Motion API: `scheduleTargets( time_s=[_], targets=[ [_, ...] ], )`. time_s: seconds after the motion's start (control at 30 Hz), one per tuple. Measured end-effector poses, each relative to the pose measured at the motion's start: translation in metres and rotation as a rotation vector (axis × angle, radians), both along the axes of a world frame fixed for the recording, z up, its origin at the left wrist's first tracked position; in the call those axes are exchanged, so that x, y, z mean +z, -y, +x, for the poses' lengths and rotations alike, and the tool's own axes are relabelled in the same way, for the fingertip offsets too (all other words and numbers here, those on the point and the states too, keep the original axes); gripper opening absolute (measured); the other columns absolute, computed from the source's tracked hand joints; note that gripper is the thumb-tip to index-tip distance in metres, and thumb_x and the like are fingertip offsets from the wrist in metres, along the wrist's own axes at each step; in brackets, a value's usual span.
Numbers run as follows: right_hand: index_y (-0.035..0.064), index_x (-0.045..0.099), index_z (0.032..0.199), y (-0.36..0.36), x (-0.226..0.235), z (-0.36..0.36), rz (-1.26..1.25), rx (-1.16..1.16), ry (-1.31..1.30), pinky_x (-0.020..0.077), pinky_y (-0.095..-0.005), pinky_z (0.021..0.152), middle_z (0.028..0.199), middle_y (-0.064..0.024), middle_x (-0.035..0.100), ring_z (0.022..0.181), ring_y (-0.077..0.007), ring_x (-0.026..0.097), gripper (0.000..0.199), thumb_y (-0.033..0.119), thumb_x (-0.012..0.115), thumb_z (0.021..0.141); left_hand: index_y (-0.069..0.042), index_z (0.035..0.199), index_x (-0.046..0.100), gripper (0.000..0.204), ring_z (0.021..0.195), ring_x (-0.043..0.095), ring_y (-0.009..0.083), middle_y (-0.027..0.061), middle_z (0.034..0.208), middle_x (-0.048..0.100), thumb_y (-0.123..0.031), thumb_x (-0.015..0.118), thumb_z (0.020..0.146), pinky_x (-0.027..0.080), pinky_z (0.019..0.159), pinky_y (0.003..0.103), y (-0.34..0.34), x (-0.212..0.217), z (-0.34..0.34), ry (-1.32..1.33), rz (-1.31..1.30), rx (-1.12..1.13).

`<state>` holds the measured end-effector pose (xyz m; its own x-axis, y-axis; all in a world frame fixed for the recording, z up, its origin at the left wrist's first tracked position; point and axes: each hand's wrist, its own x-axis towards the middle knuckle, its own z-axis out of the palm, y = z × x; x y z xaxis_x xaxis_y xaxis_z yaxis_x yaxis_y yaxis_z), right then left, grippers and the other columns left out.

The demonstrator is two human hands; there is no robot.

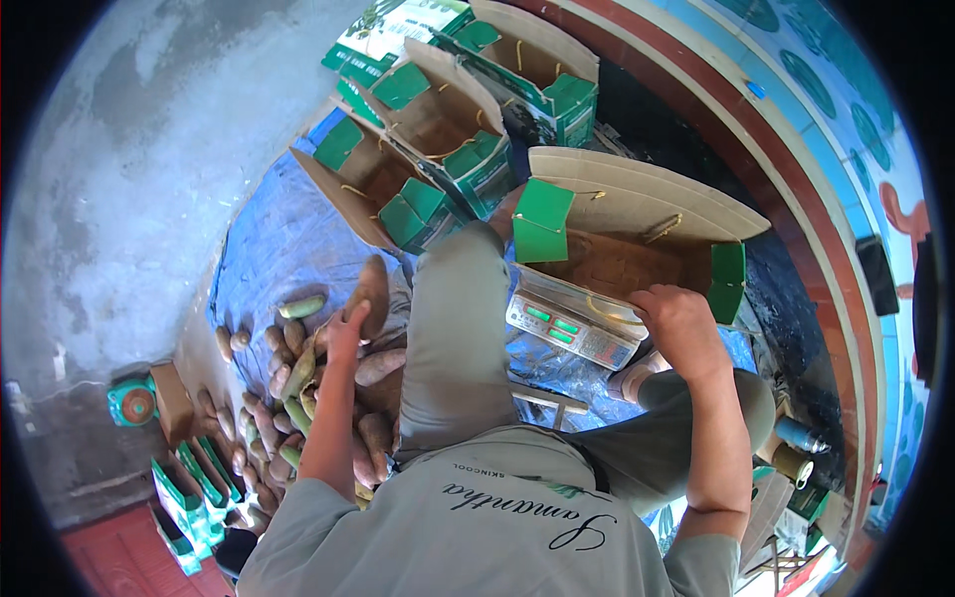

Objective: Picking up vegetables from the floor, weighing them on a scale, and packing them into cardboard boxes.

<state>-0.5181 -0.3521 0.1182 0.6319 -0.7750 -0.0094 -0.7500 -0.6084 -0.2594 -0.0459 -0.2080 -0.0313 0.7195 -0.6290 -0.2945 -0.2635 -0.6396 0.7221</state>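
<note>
Tuber (373,289) grasped in left hand (345,330), above blue tarp (257,234) bordering grey concrete (169,189), long axis pointing away from the person; right hand (681,326) at box (637,184) edge, grip unclear.

Open carton (627,264) on digital scale (569,330): mouth accessible from above; bounded by tall raised panel (647,194) along the far side, green flaps (542,221) at both ends, right hand (679,323) at the near edge. Chief obstacle: bent left knee (460,308), between left hand (345,328) and that carton; air above it open. Three further cartons (448,121), close-set, mouths upward, partly flanked by flaps. Blue tarpaulin (257,254): bare strip between these and heaped elongated produce (378,366).
</note>
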Motion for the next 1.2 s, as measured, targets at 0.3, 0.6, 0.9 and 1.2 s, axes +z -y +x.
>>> scheduleTargets(
  time_s=[0.3, 0.6, 0.9, 1.2],
  targets=[
    [0.0101, 0.064, 0.083, -0.008, -0.009, -0.006, -0.074, 0.081, 0.006, 0.0506, -0.0343, 0.068, 0.074, -0.0064, 0.061, 0.076, -0.0233, 0.063, 0.013, 0.008, 0.055, 0.073, 0.006, 0.116, 0.052, 0.057, 0.094, 0.057, 0.0180, 0.0123, 0.105, 0.060, -0.035, 0.068, 0.080, 0.044, 0.085, 0.030, 0.081, 0.164, -0.081, -0.313, -0.460, -0.231],
    [0.0103, 0.064, 0.084, -0.010, -0.015, -0.007, -0.122, 0.064, -0.012, 0.0513, -0.0345, 0.067, 0.077, -0.0074, 0.063, 0.077, -0.0236, 0.064, 0.012, 0.009, 0.054, 0.077, 0.002, 0.106, 0.060, 0.056, 0.088, 0.060, 0.0186, 0.0127, 0.096, 0.064, -0.042, 0.070, 0.074, 0.047, 0.079, 0.032, 0.166, 0.164, -0.196, -0.239, -0.296, -0.830],
    [0.0100, 0.063, 0.082, -0.011, -0.021, -0.007, -0.169, 0.057, 0.004, 0.0516, -0.0361, 0.062, 0.073, -0.0087, 0.063, 0.071, -0.0252, 0.064, 0.010, 0.011, 0.054, 0.079, -0.001, 0.102, 0.062, 0.061, 0.095, 0.061, 0.0311, 0.0195, 0.102, 0.063, -0.051, 0.068, 0.069, 0.047, 0.081, 0.037, 0.207, 0.121, -0.291, 0.322, 0.032, -1.209],
    [0.0096, 0.064, 0.081, -0.007, -0.022, -0.009, -0.141, 0.001, 0.028, 0.0507, -0.0378, 0.061, 0.072, -0.0104, 0.063, 0.069, -0.0273, 0.064, 0.008, 0.012, 0.056, 0.078, -0.004, 0.110, 0.060, 0.054, 0.099, 0.059, 0.0311, 0.0200, 0.107, 0.062, -0.041, 0.069, 0.073, 0.046, 0.084, 0.038, 0.217, 0.101, -0.334, 0.277, 0.198, -1.478]
  ],
)
